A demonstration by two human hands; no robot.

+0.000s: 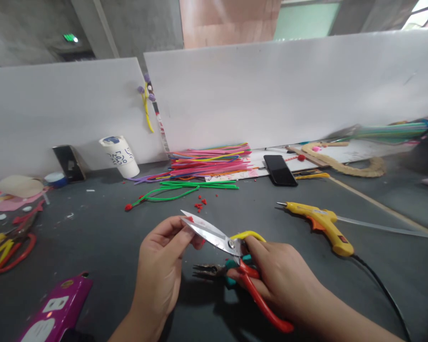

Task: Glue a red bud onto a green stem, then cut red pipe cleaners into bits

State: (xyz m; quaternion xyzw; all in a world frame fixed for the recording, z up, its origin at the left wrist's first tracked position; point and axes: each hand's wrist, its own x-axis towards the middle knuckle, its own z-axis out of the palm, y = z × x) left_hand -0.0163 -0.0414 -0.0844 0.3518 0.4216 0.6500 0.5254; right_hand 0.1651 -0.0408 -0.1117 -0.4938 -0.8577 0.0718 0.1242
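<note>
My right hand [281, 280] grips the yellow and red handles of a pair of scissors [214, 233], whose shut blades point up and to the left. My left hand [162, 266] pinches a small red piece [190, 219] right at the blade near its tip. Under the scissors, on the dark table, lie pliers [209, 270] with teal handles. Red crumbs [200, 204] are scattered just beyond my hands.
A yellow glue gun [323, 225] with a black cord lies to the right. Green pipe cleaners [185, 188] and a pink pile [214, 161] lie ahead, beside a black phone [280, 170] and a paper cup [119, 156]. A purple power strip [57, 308] sits lower left. White boards stand behind.
</note>
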